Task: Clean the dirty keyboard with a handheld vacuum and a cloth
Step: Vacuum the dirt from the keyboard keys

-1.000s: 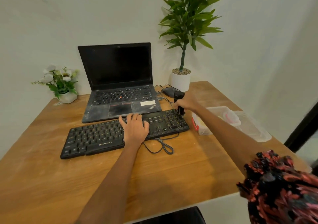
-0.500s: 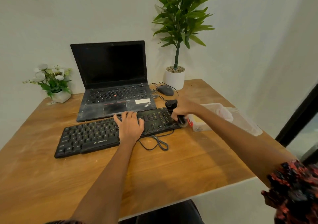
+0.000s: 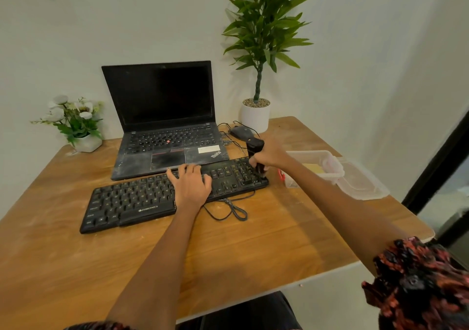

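Note:
A black dusty keyboard (image 3: pixel 132 200) lies across the wooden table (image 3: pixel 253 248), in front of the laptop. My left hand (image 3: pixel 190 185) rests flat on its middle keys, fingers spread. My right hand (image 3: pixel 270 154) grips a small black handheld vacuum (image 3: pixel 255 147), held upright with its lower end on the number pad at the keyboard's right end. The nozzle tip is hidden by my fingers. No cloth can be made out clearly.
A dusty open laptop (image 3: pixel 167 139) stands behind the keyboard, with a mouse (image 3: pixel 241 132) and cables to its right. A tall potted plant (image 3: pixel 256 111) and a small flower pot (image 3: pixel 83 139) stand at the back. A clear plastic box (image 3: pixel 330 167) and lid lie right of the keyboard.
My right hand has moved the vacuum over the number pad, from its back edge toward the near right corner. My left hand has stayed on the keys.

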